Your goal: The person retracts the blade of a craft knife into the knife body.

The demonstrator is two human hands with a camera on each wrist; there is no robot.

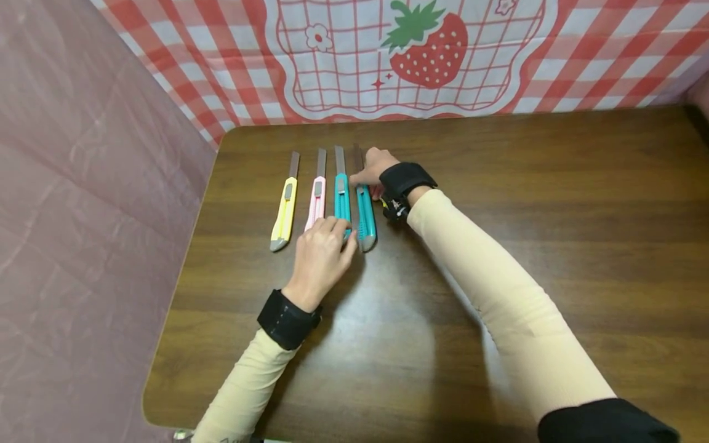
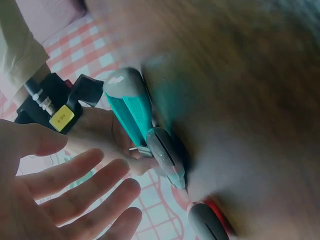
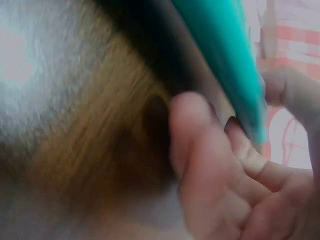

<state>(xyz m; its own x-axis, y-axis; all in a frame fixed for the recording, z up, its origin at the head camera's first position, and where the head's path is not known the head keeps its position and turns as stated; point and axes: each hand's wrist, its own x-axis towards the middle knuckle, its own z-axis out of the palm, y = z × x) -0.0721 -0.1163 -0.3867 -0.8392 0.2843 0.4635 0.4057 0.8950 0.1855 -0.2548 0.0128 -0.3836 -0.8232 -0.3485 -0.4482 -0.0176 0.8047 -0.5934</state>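
Observation:
Utility knives with blades out lie side by side on the table: a yellow one [image 1: 285,212], a pink one [image 1: 316,200], a teal one [image 1: 341,197] and, rightmost, a second teal one [image 1: 366,215]. My right hand [image 1: 378,169] pinches the rightmost teal knife near the front of its handle, thumb on one side and fingers on the other. My left hand [image 1: 321,255] is over the lower ends of the pink knife and the inner teal knife. Its fingers look loosely bent and apart from the knives in the left wrist view, where the rightmost knife's grey end [image 2: 125,82] shows tilted up.
The brown wooden table [image 1: 554,215] extends far to the right. Behind it hangs a red-and-white checked cloth [image 1: 232,67] with a strawberry print. A pinkish cloth [image 1: 83,246] covers the left side, beyond the table's rounded edge.

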